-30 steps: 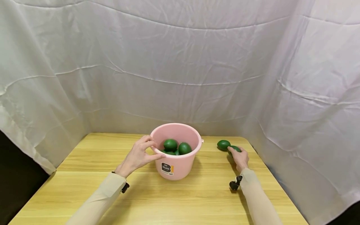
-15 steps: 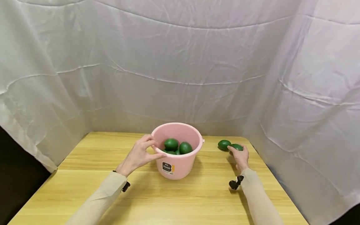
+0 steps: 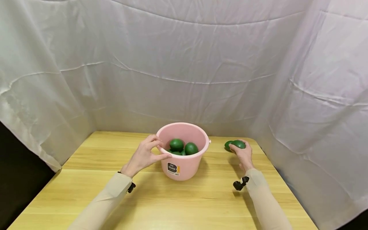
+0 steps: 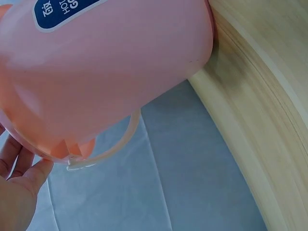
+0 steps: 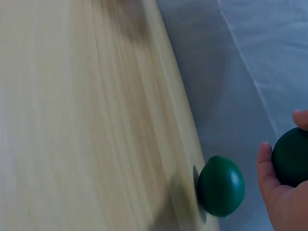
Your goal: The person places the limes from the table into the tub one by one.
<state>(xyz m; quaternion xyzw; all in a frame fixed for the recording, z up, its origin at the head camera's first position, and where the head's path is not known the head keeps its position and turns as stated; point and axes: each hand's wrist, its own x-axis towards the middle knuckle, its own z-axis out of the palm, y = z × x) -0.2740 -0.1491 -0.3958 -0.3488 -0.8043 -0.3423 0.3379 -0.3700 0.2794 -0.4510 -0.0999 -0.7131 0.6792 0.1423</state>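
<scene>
A pink bucket [image 3: 181, 166] with a label on its front stands on the table, and several dark green lemon-shaped fruits [image 3: 176, 144] lie in it. My left hand [image 3: 143, 156] pinches the bucket's rim on its left side, thumb outside at the front. Off to the right, my right hand [image 3: 244, 155] grips a dark green fruit [image 3: 239, 144] between thumb and fingers. In the right wrist view this fruit [image 5: 292, 156] sits in the fingers, above table level. A second loose fruit [image 5: 221, 186] lies on the table close by, partly covered by the held one in the head view.
The wooden table [image 3: 184, 204] has its far edge just behind the bucket and the loose fruit. Pale cloth [image 3: 184, 57] hangs around the back and sides. The bucket's handle [image 4: 126, 134] hangs down on its far side.
My right hand has lifted its fruit and shifted slightly left, so that it now overlaps the other loose fruit. The left hand keeps its hold on the rim. The head view has tilted slightly.
</scene>
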